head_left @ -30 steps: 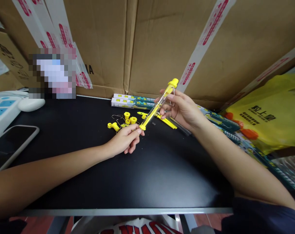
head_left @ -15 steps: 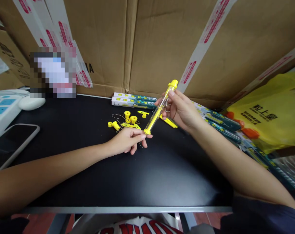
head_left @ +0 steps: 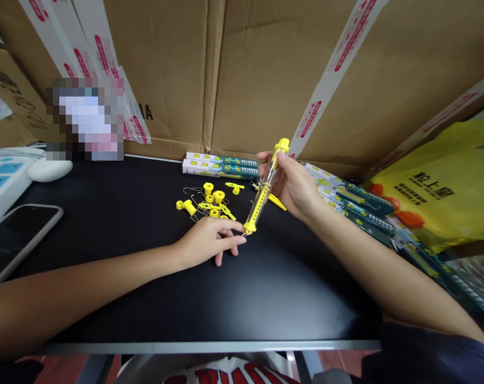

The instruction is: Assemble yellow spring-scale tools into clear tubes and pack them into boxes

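Observation:
A clear spring scale [head_left: 265, 192] with yellow end caps is held tilted above the black table. My right hand [head_left: 292, 184] is closed round its upper part, the thumb just under the top cap. At its lower end, my left hand [head_left: 216, 240] pinches the thin metal hook [head_left: 244, 234] below the yellow bottom cap. The yellow scale strip shows through the tube. Behind my left hand lie yellow caps [head_left: 218, 196], a yellow flat strip piece [head_left: 228, 211] and bent wire hooks [head_left: 193, 189]. Another yellow part [head_left: 277, 201] lies partly hidden behind the tube and my right hand.
Printed spring scale boxes [head_left: 220, 168] lie at the back, with more boxes [head_left: 354, 205] along the right. A yellow plastic bag [head_left: 437, 181] stands far right. Left are a phone [head_left: 24, 237], a power strip [head_left: 6, 173] and a white mouse [head_left: 50, 170]. Large cardboard cartons [head_left: 258, 80] wall off the back.
The spring scale has come slightly down and turned so its scale strip faces me. My left hand has moved down, from the bottom cap to the hook.

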Action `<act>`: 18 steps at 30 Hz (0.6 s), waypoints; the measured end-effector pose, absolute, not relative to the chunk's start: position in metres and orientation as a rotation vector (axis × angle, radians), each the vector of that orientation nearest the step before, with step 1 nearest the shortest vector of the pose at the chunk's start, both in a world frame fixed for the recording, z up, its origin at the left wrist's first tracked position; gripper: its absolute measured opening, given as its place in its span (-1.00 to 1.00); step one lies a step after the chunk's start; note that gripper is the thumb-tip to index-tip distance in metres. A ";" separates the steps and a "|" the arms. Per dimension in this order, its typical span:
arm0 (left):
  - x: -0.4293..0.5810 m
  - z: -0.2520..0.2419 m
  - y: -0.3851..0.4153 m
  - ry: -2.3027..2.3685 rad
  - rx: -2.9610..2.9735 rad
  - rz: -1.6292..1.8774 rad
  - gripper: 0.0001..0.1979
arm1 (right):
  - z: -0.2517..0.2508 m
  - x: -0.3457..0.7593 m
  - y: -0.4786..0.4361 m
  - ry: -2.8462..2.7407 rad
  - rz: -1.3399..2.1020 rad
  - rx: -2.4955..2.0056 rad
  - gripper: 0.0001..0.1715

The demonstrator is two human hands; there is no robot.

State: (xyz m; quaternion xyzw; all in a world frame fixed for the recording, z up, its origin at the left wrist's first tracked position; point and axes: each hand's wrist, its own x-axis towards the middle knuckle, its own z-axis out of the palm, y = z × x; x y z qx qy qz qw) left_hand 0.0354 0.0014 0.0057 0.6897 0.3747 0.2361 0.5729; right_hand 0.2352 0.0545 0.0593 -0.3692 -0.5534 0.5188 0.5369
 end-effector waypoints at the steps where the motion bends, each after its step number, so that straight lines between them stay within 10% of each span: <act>1: 0.036 0.005 0.002 0.893 1.616 0.563 -0.74 | 0.059 0.235 0.054 -1.315 1.235 -0.873 -0.60; 18: 0.031 0.007 0.006 0.864 1.556 0.536 -0.63 | 0.060 0.236 0.056 -1.354 1.366 -0.766 -0.55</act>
